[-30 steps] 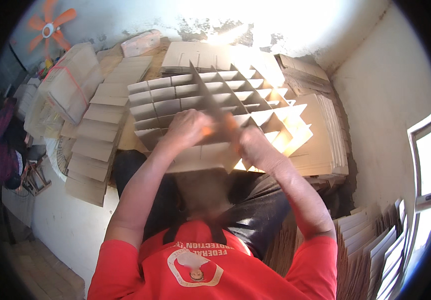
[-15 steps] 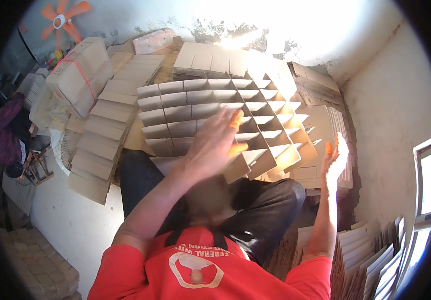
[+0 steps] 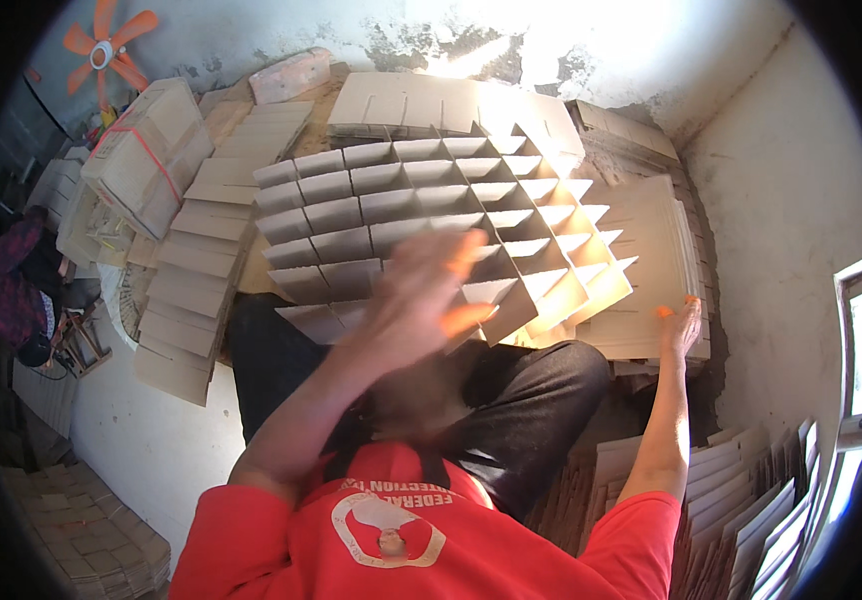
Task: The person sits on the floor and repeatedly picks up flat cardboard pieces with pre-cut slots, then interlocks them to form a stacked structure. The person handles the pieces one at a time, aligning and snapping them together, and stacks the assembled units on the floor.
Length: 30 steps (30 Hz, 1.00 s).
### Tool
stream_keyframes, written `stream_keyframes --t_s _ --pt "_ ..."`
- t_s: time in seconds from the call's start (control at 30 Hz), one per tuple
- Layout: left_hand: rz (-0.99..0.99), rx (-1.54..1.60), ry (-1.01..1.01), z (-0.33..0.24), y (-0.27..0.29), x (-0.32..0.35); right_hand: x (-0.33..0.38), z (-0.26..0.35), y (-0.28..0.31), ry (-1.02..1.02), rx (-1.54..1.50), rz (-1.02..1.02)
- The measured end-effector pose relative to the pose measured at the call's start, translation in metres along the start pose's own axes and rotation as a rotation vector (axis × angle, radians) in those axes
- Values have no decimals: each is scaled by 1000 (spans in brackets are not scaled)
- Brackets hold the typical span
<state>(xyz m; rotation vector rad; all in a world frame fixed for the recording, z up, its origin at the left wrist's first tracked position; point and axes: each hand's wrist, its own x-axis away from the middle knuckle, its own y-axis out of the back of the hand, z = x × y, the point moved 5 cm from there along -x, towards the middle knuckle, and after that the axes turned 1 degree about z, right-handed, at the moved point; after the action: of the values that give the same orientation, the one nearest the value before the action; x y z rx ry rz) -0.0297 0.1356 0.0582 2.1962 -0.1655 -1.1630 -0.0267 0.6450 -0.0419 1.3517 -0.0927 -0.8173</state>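
A cardboard divider grid (image 3: pixel 336 215) of interlocked slotted strips lies tilted over my crossed legs and the work surface. My left hand (image 3: pixel 416 285) hovers at its near middle, smeared by motion. Its thumb and forefinger, in orange finger covers, stand apart, with nothing visible between them. At the right, my right hand (image 3: pixel 683 325) is at the near right part of a stack of slotted cardboard sheets (image 3: pixel 641 270). Its orange-covered thumb is apart from the other fingers. No sheet is visibly lifted, and the far side of the fingers is hidden.
Overlapping cardboard strips (image 3: pixel 186 280) run along the left, beside a strapped carton (image 3: pixel 146 155). More cardboard (image 3: pixel 406 100) is piled behind the grid near a brick (image 3: pixel 291 75). An orange fan (image 3: pixel 103 55) stands far left, above another person (image 3: pixel 16 280). Upright sheets (image 3: pixel 726 500) stand lower right.
My right hand has come down and slightly outward, onto the cardboard stack's near right part. My left hand has drawn a little nearer to me. The view has shifted slightly.
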Motion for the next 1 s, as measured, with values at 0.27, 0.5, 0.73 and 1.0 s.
stream_keyframes --t_s 0.27,0.5,0.73,1.0 --pt "154 -308 277 39 71 75 11 38 62 4 -280 -244" --pt "125 -301 268 55 64 96 43 208 201 541 -538 -337" --pt "52 -249 239 53 65 95 119 329 230 496 -964 460" --pt "41 -225 227 62 55 104 142 378 191 702 -930 468"
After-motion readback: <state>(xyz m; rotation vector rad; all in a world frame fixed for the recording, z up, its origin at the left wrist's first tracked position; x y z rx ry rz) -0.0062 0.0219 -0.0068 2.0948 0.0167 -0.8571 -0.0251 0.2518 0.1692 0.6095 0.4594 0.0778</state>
